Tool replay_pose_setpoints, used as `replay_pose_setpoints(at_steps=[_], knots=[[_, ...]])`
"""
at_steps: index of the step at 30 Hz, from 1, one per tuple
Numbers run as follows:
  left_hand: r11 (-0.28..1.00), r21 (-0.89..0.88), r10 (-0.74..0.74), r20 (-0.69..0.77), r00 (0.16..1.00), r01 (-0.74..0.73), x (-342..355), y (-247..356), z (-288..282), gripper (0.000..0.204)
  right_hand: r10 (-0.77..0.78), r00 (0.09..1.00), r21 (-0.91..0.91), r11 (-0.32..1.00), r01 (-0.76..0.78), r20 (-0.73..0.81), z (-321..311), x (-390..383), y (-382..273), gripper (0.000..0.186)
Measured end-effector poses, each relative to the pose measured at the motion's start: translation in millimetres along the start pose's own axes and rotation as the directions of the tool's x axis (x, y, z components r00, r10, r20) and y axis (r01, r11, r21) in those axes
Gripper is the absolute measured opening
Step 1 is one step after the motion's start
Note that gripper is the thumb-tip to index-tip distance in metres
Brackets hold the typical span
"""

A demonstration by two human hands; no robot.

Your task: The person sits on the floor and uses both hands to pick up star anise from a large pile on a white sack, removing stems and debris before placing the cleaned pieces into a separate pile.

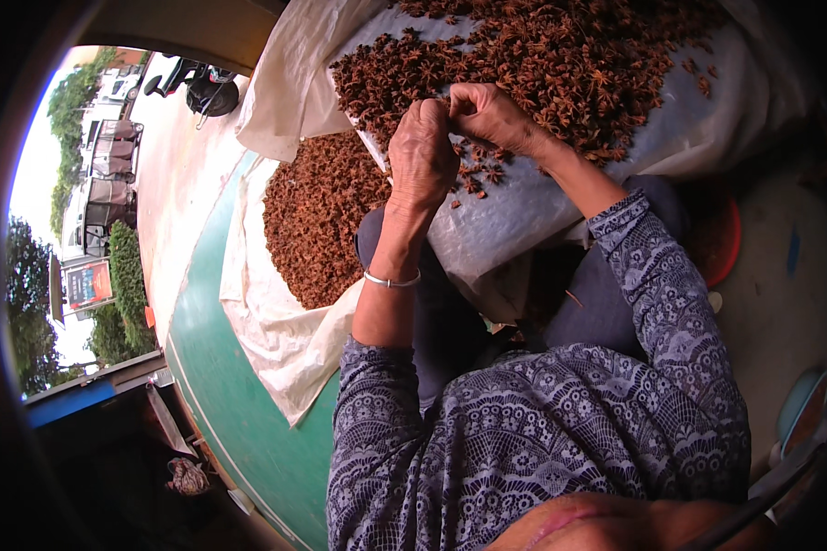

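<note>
Above the near edge of a broad pile of reddish-brown star anise, my two hands meet with their fingertips together. My left hand, below a silver bangle on the wrist, is closed with its fingers curled in. My right hand pinches close beside it. Whatever sits between the fingers is too small and hidden to make out. The pile rests on a pale plastic sheet in front of my knees, and a few loose stars lie just under my hands.
Left of the pile, a heap of smaller brown pieces lies on a white sheet over green flooring. A red basin stands by my right knee, a teal bowl farther right. A motor scooter is parked outside.
</note>
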State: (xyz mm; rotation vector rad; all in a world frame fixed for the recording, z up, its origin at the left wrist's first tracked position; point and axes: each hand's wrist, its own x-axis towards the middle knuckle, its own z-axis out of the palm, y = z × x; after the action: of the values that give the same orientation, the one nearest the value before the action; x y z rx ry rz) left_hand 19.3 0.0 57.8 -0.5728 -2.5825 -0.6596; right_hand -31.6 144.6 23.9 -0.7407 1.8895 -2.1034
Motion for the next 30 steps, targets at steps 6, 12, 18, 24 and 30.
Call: replay_pose_setpoints(at_steps=[6,12,18,24,30], knots=[[0.950,0.272,-0.124,-0.123,0.985,0.153,-7,-18,7,0.011,-0.012,0.995,0.162,0.987,-0.004,0.101,10,-7,-16,0.015],[0.448,-0.545,-0.106,0.755,0.647,0.709,-32,10,-32,0.014,-0.250,0.935,-0.413,0.901,0.130,-0.250,-22,-1,22,0.047],[0.959,0.227,-0.226,0.255,0.940,0.169,-52,1,27,0.015,-0.340,0.925,-0.708,0.695,0.126,-0.169,-13,-8,18,0.039],[0.875,-0.228,-0.353,0.303,0.885,0.427,-52,-27,31,0.028,0.122,0.984,-0.706,0.709,0.003,0.126,-1,-29,25,0.036],[0.276,-0.755,-0.560,0.376,0.738,0.594,-52,-6,3,0.018,0.217,0.966,-0.341,0.926,-0.159,0.138,12,-27,-3,0.014]])
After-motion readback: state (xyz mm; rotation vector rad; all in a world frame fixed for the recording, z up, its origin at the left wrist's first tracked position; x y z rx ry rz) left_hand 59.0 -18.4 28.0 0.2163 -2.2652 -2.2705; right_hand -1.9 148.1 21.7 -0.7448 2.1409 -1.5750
